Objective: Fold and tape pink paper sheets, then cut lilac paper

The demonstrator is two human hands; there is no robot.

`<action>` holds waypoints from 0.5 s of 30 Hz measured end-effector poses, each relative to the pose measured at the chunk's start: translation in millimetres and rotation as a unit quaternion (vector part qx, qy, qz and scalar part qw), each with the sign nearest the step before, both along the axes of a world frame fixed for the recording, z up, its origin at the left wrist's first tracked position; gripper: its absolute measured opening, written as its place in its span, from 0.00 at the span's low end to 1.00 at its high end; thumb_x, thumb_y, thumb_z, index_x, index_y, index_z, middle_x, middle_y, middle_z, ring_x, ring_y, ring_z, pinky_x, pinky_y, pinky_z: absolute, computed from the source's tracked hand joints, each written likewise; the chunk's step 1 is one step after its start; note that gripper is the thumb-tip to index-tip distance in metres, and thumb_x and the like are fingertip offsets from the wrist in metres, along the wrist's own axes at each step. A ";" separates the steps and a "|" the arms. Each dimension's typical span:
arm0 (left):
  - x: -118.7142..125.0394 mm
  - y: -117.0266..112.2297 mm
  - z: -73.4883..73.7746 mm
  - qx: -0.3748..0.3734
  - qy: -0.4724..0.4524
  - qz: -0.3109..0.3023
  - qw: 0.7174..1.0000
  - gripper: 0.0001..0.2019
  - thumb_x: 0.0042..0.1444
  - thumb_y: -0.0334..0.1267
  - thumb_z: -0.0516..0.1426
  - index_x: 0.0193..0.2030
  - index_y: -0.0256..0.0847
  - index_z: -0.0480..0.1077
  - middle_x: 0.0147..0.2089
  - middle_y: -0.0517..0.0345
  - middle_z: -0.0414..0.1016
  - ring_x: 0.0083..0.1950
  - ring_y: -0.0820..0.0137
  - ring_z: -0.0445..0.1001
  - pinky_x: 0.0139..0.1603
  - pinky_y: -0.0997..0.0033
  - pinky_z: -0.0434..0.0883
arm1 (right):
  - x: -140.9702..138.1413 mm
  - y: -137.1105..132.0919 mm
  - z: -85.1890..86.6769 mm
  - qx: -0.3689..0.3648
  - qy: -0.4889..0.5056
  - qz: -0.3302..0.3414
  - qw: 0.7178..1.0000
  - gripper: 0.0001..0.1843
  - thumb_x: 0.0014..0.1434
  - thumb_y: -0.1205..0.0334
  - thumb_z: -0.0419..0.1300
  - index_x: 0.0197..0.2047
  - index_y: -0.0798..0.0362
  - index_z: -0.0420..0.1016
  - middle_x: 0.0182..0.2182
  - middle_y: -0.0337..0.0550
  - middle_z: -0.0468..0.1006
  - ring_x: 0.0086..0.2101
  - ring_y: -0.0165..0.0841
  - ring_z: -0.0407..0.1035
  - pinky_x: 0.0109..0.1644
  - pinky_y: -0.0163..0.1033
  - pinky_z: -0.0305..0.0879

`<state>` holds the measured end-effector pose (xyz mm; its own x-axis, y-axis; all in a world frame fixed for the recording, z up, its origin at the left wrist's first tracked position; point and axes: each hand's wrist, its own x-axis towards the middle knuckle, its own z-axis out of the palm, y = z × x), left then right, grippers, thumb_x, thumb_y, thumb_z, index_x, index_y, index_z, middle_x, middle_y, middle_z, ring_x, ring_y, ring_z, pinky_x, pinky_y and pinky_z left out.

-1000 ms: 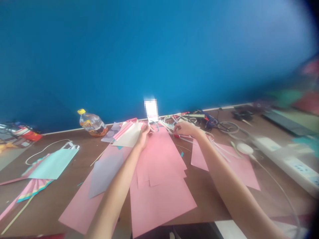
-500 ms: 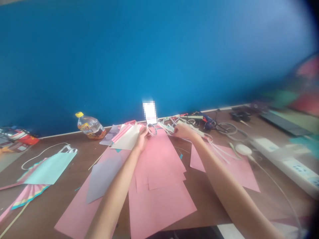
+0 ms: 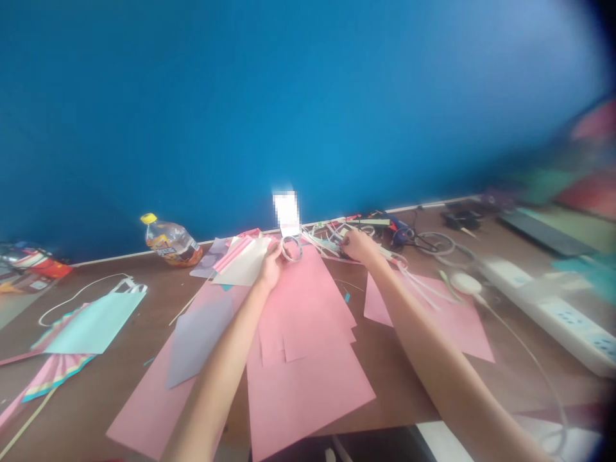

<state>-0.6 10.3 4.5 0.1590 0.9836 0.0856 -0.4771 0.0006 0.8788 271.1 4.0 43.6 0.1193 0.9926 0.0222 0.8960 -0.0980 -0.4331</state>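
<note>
Both my arms reach far across a brown table toward the blue wall. My left hand is closed, pinching a small white paper ring held just above the pink sheets. My right hand is closed among a pile of white paper strips by the wall; what it grips is too small to name. A cream sheet with a pink folded strip lies just left of my left hand.
A plastic bottle with a yellow cap lies on its side at the wall. A light blue paper bag and a folded fan lie left. A glue gun, cables and a white power strip sit right.
My right hand has slid a little farther into the strip pile. My left hand stays in place with the ring. The view has shifted slightly.
</note>
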 end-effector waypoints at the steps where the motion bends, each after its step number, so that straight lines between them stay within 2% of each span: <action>1: -0.2 0.2 -0.3 0.002 -0.001 -0.002 1.000 0.08 0.53 0.41 0.62 0.34 0.38 0.70 0.30 0.59 0.72 0.32 0.73 0.71 0.39 0.71 0.68 | 0.4 0.7 -0.3 0.003 0.001 0.001 1.000 0.10 0.52 0.63 0.60 0.38 0.52 0.80 0.40 0.56 0.80 0.40 0.47 0.74 0.40 0.42 0.64; 5: -1.4 2.6 -3.8 0.010 0.001 -0.007 1.000 0.08 0.55 0.41 0.61 0.33 0.39 0.69 0.30 0.58 0.73 0.32 0.73 0.71 0.38 0.72 0.68 | -3.8 3.2 2.7 0.036 0.040 0.006 0.999 0.11 0.53 0.66 0.58 0.39 0.52 0.79 0.39 0.53 0.80 0.39 0.43 0.73 0.41 0.40 0.64; 9: -1.7 5.3 -5.7 -0.010 -0.011 0.007 1.000 0.08 0.55 0.41 0.61 0.34 0.39 0.69 0.30 0.59 0.72 0.32 0.74 0.71 0.36 0.73 0.67 | -25.5 1.9 1.1 0.078 0.184 0.077 0.977 0.11 0.52 0.67 0.57 0.39 0.53 0.77 0.36 0.47 0.80 0.38 0.37 0.72 0.43 0.37 0.65; 12: -0.7 5.1 -3.5 -0.030 -0.031 0.021 0.999 0.07 0.54 0.40 0.62 0.34 0.39 0.70 0.30 0.59 0.72 0.31 0.75 0.70 0.36 0.74 0.67 | -47.3 -2.2 -8.4 0.025 0.338 0.148 0.929 0.12 0.54 0.62 0.58 0.41 0.54 0.76 0.36 0.44 0.80 0.35 0.34 0.73 0.41 0.36 0.66; 13: -0.4 4.5 -2.3 -0.035 -0.037 0.025 0.998 0.07 0.54 0.39 0.62 0.34 0.39 0.70 0.29 0.60 0.71 0.31 0.75 0.70 0.36 0.74 0.67 | -53.2 -3.7 -12.3 0.005 0.361 0.152 0.920 0.12 0.53 0.61 0.58 0.42 0.54 0.75 0.38 0.44 0.80 0.36 0.34 0.73 0.42 0.36 0.67; 15: 0.3 2.5 0.5 -0.043 -0.043 0.034 0.998 0.07 0.55 0.39 0.61 0.34 0.39 0.70 0.29 0.60 0.70 0.31 0.75 0.70 0.36 0.74 0.67 | -61.0 -5.6 -20.0 0.003 0.380 0.118 0.918 0.12 0.53 0.62 0.59 0.41 0.54 0.76 0.40 0.44 0.80 0.39 0.34 0.73 0.45 0.37 0.66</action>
